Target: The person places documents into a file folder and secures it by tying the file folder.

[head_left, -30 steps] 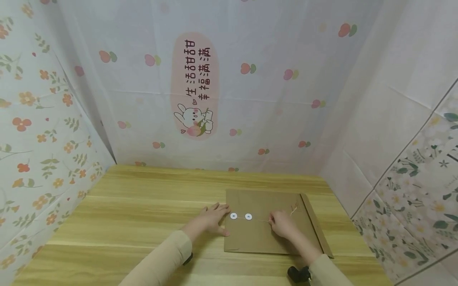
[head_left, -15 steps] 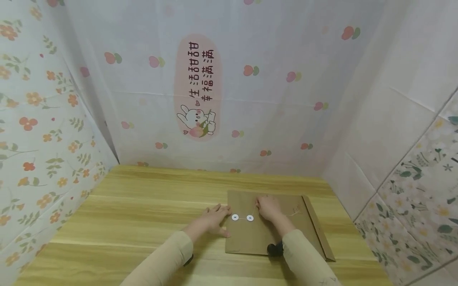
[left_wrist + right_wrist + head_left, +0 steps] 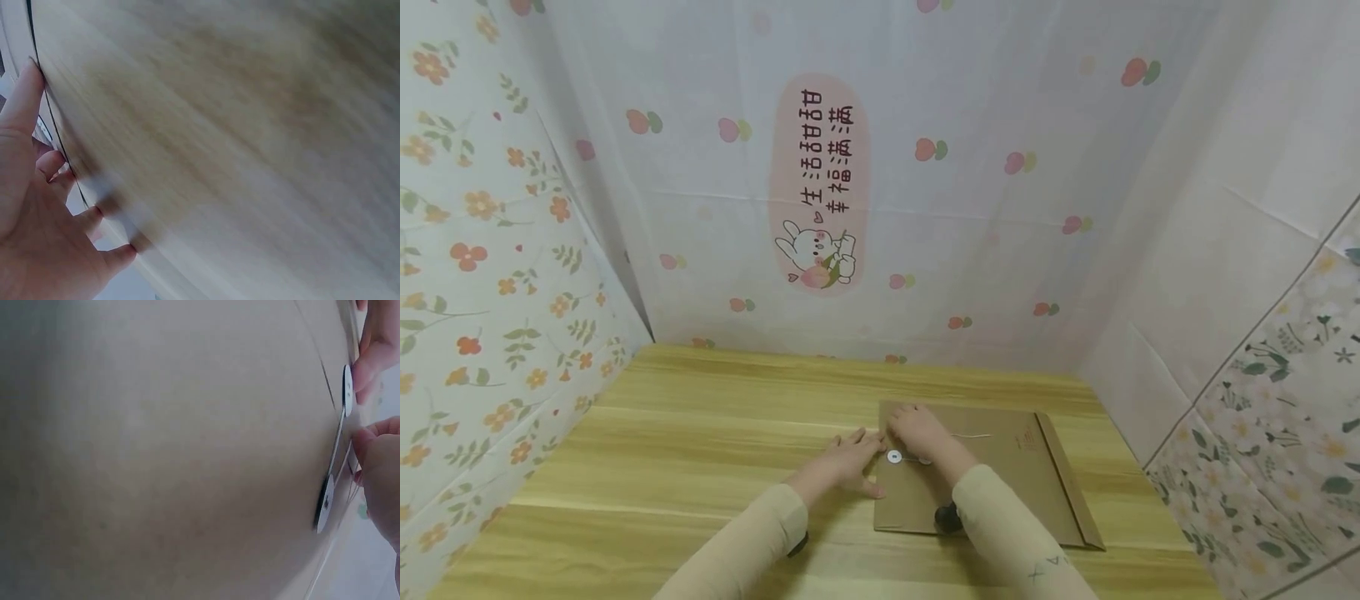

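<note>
A brown paper document envelope [image 3: 992,483] lies flat on the table, with two white button discs near its left end. The left disc [image 3: 894,457] shows plainly in the head view; my right forearm partly covers the other. A thin string [image 3: 338,440] runs between the discs. My right hand [image 3: 919,429] pinches the string between thumb and fingers, just beyond the discs. The string's loose end [image 3: 973,435] trails to the right over the paper. My left hand [image 3: 853,465] spreads along the envelope's left edge, its straight fingers and thumb resting on that edge.
The wood-grain table [image 3: 700,433] extends to the left of the envelope. A folded flap [image 3: 1067,479] lines the envelope's right end. Patterned cloth [image 3: 985,208] hangs behind the table, with floral cloth [image 3: 512,292] at the left side.
My right hand has moved left with the string, from the envelope's middle to beyond the discs. The string's loose end has shifted left. My left hand stays at the edge.
</note>
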`<control>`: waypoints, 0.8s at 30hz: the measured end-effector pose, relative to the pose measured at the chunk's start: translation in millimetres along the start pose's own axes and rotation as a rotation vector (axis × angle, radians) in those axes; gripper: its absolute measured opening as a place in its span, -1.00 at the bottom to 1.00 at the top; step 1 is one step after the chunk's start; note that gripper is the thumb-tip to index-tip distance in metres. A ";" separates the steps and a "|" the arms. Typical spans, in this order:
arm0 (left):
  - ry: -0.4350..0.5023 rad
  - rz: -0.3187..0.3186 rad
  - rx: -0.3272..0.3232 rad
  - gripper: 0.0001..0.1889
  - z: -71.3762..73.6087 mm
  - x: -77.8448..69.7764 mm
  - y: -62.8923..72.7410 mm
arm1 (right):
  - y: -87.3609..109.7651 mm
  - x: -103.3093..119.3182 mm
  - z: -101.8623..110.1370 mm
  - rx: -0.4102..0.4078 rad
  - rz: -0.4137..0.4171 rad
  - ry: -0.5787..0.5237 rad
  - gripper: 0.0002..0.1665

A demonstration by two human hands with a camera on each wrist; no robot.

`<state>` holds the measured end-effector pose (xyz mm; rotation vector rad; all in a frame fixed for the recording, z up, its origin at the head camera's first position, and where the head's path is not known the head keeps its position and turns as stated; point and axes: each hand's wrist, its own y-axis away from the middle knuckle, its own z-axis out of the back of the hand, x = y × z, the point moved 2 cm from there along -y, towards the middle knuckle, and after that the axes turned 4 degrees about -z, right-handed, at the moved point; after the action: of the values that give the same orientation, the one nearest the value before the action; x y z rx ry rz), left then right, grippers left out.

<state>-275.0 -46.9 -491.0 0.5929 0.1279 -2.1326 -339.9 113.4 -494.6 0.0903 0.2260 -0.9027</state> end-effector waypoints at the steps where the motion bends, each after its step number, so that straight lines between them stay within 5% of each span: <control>1: 0.001 -0.001 0.001 -0.16 0.6 -0.8 0.5 | 0.4 0.4 -0.6 -0.004 0.001 -0.020 -0.76; 5: 0.006 -0.001 -0.002 -0.16 2.0 -2.0 1.6 | 1.2 -4.3 -2.4 -0.070 -0.020 -0.179 -0.95; 10: -0.009 -0.004 -0.007 -0.15 -0.5 0.7 -1.7 | 4.0 -17.7 0.9 -0.077 -0.040 -0.418 -0.87; 19: -0.008 -0.007 -0.017 -0.16 -2.3 2.8 -3.3 | 20.5 -45.3 13.1 0.242 -0.091 -0.434 -0.32; 24: -0.002 -0.007 -0.013 -0.17 -1.2 1.0 -1.1 | 26.2 -48.6 10.0 0.357 -0.153 -0.444 -0.27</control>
<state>-275.9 -46.6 -492.7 0.5830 0.1431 -2.1372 -346.7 165.2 -474.0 0.2019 -0.3479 -1.0844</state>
